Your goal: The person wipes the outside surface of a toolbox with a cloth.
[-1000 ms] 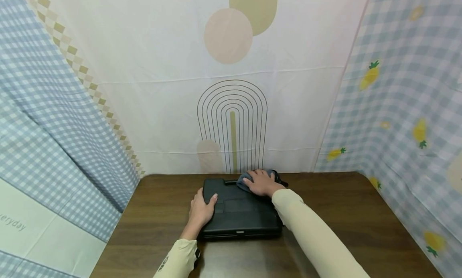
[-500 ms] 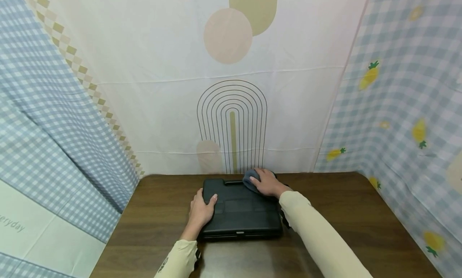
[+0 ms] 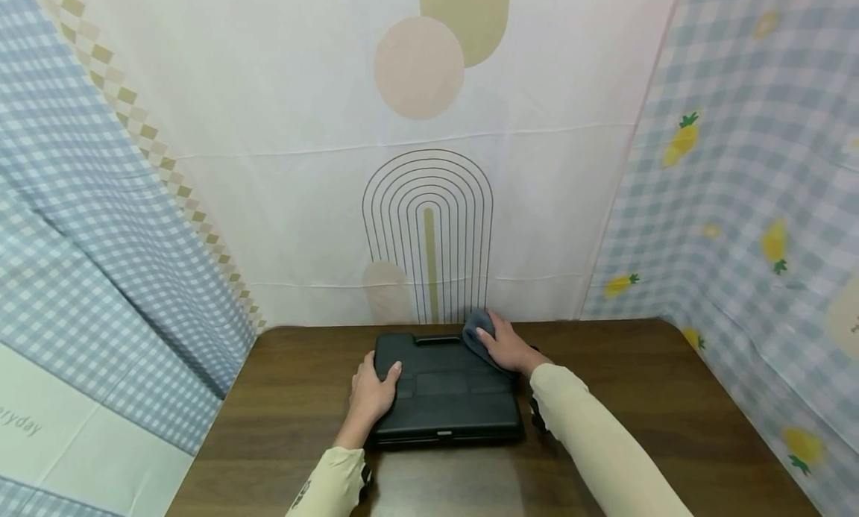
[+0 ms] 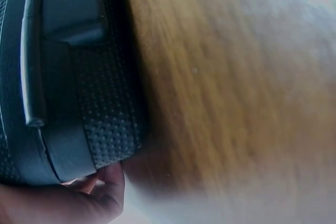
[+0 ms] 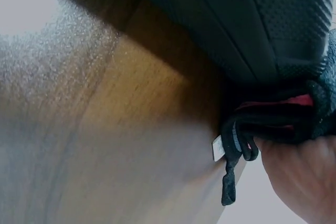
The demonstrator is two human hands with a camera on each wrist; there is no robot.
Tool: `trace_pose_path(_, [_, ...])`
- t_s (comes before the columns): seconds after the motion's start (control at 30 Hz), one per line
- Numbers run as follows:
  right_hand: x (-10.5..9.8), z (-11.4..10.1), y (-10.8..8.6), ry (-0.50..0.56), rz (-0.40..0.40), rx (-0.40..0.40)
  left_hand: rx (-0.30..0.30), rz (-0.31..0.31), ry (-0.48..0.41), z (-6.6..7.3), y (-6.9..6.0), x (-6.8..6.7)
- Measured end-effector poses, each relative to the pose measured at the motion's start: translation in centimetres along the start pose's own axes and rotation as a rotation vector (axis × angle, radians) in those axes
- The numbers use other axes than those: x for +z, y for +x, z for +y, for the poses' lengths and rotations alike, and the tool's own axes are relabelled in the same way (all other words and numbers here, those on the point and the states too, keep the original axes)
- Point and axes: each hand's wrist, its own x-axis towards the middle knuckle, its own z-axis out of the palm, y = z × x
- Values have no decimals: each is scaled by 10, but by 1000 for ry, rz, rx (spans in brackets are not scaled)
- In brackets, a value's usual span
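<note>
A black hard plastic case (image 3: 443, 405) lies flat on the wooden table, its handle side toward the wall. My left hand (image 3: 373, 392) grips the case's left edge, thumb on the lid and fingers down the side. At the far right corner, my right hand (image 3: 508, 347) holds a grey-blue cloth (image 3: 475, 330) against the case. The right wrist view shows the cloth's black edging (image 5: 273, 127) with a loop and a small white tag, close to the textured case side. In the left wrist view, fingers (image 4: 113, 190) touch the case's end near its bottom.
The brown wooden table (image 3: 295, 427) ends at a white patterned curtain (image 3: 302, 226) just behind the case. Blue checked curtains hang on the left (image 3: 121, 204) and right (image 3: 725, 166).
My right hand has slid the cloth to the right along the case's far edge, to its corner. My left hand keeps its place on the left edge.
</note>
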Motion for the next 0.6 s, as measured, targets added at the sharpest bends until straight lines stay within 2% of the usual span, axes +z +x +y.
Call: trace_pose_path(0.6, [4, 3, -5, 45, 33, -6, -8, -5, 11, -1, 1, 0])
